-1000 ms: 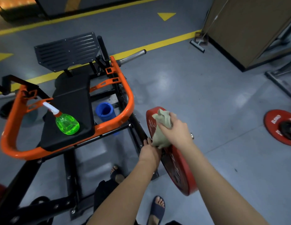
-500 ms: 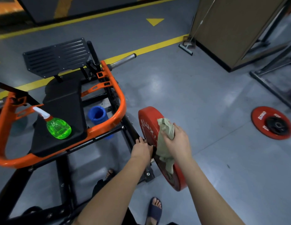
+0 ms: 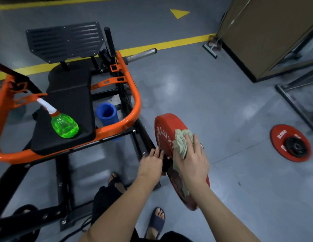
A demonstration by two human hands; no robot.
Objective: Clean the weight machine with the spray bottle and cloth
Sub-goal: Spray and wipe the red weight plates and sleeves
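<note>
Though two hands (image 3: 149, 165) (image 3: 192, 161), one cloth (image 3: 181, 141).

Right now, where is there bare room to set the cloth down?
The black seat pad is bare beyond the spray bottle. Bare floor lies between the mounted red plate and the flat red plate. Crowded around the blue cup.

The machine (image 3: 133, 95) has an orange curved frame, a black base and a black pad (image 3: 70, 95); a red plate (image 3: 167, 124) stands upright on its right side. The green bottle (image 3: 65, 125), with a white nozzle, rests on the pad near its front edge. The pale, crumpled cloth (image 3: 181, 142) lies pressed against the plate's face under the right hand (image 3: 192, 159).
</note>
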